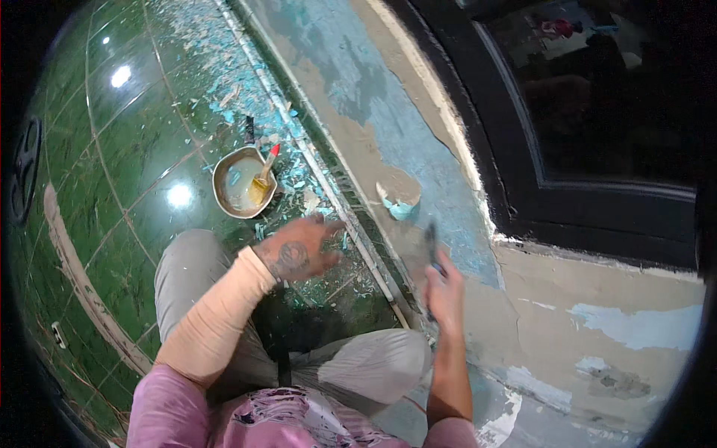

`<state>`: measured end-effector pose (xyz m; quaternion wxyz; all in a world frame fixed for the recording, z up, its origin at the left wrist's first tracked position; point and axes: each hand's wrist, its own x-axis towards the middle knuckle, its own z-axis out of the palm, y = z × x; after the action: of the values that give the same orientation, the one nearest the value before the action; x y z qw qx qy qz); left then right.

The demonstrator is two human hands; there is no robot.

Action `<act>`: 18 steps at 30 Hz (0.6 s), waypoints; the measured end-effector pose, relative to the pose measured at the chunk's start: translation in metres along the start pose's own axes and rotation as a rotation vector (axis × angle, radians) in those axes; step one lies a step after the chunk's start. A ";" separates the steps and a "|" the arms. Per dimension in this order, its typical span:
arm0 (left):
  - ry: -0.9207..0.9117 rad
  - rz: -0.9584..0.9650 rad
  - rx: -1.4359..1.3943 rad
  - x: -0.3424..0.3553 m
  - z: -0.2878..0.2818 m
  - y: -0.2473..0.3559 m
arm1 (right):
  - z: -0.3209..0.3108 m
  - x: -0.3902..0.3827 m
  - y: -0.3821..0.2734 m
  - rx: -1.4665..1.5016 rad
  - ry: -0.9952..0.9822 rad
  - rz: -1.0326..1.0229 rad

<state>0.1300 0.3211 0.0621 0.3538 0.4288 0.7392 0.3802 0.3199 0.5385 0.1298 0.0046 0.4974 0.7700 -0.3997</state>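
Observation:
My right hand (444,295) is wrapped round a scraper (432,243), whose dark end is smeared by motion and points up along the wall (418,175). The wall beside it has patches of blue paint and bare grey-beige plaster. A flap of loosened paint (402,207) curls off the surface just beyond the tool. My left hand (302,250) hovers over the chip-strewn floor by the baseboard (332,190), holding nothing, its fingers spread. Beyond it stands a small saucepan (217,187) with cloudy liquid and paint flakes; a paintbrush (261,187) with a red-tipped handle leans inside.
Paint chips (213,63) litter the green tiled floor (112,149) along the wall. A black-framed window or door (515,175) borders the wall at right. A long pale strip (75,269) lies on the floor at left, near a dark oval object (27,170).

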 end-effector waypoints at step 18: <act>0.157 -0.186 0.064 0.010 -0.016 -0.023 | 0.059 0.058 -0.028 0.110 -0.070 -0.140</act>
<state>0.1042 0.3184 0.0476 0.3147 0.3383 0.8130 0.3542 0.2463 0.5407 0.0832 -0.0236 0.4277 0.7791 -0.4577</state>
